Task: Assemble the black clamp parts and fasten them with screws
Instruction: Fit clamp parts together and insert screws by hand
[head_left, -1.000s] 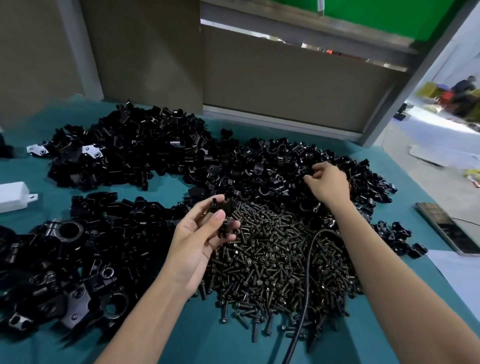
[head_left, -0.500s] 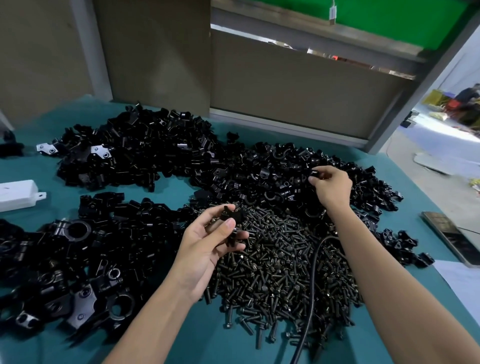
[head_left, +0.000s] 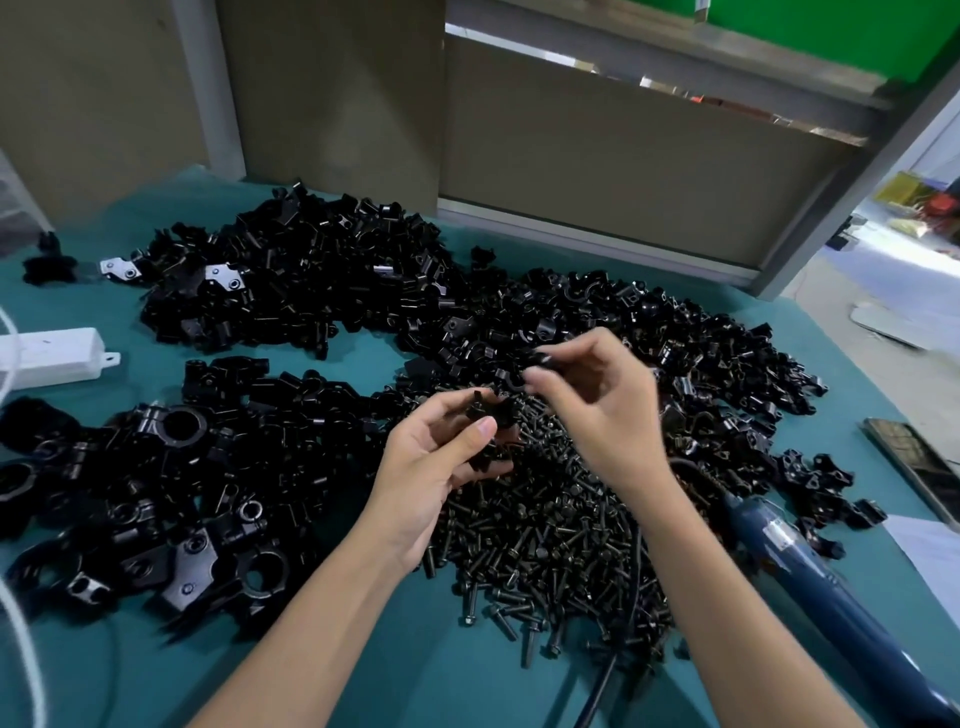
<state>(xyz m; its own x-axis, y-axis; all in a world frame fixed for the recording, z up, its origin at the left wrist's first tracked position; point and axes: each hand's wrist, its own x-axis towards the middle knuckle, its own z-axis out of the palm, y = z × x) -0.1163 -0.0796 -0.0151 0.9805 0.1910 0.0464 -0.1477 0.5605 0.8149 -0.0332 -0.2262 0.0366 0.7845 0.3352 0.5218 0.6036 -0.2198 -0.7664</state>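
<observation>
Tabletop, left hand, right hand pinching clamp parts

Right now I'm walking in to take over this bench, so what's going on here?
A person is assembling clamps at a teal table. The left hand holds a black clamp part, and the right hand pinches a smaller black piece beyond it; the two are not yet joined. A pile of screws lies beneath the hands, and a blue tool lies at the right.
</observation>
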